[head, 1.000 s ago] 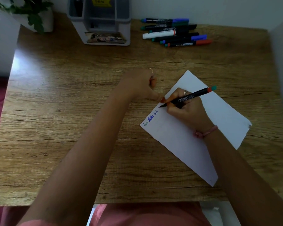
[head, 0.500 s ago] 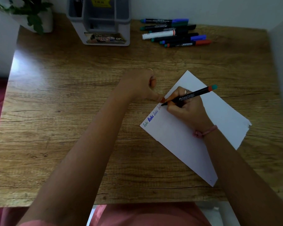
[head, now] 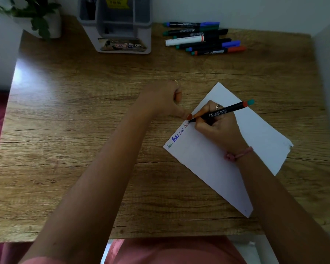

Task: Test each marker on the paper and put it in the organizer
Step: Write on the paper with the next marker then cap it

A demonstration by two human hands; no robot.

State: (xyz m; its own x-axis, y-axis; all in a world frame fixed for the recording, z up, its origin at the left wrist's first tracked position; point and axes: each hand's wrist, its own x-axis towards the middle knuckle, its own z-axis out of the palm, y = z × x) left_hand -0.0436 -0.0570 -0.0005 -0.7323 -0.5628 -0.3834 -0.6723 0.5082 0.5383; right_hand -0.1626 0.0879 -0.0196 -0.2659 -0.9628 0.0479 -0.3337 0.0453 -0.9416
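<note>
At centre right of the frame my right hand (head: 217, 128) pinches the black marker (head: 220, 111), its tip on the paper (head: 259, 138). My left hand (head: 161, 101) is curled, its thumb pressing the paper's edge; the organizer (head: 120, 25) stands at upper centre.

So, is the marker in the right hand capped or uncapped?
Uncapped: the marker has its bare tip on the paper, writing a red word.

- A brown wood-grain table (head: 65, 149) is carrying everything.
- A white sheet of paper (head: 208, 168) is lying angled at the right.
- A grey plastic organizer (head: 122, 35) is standing at the back — a row of capped markers (head: 202, 38) lying beside it.
- A white plant pot (head: 54, 25) is sitting in the far left corner.
</note>
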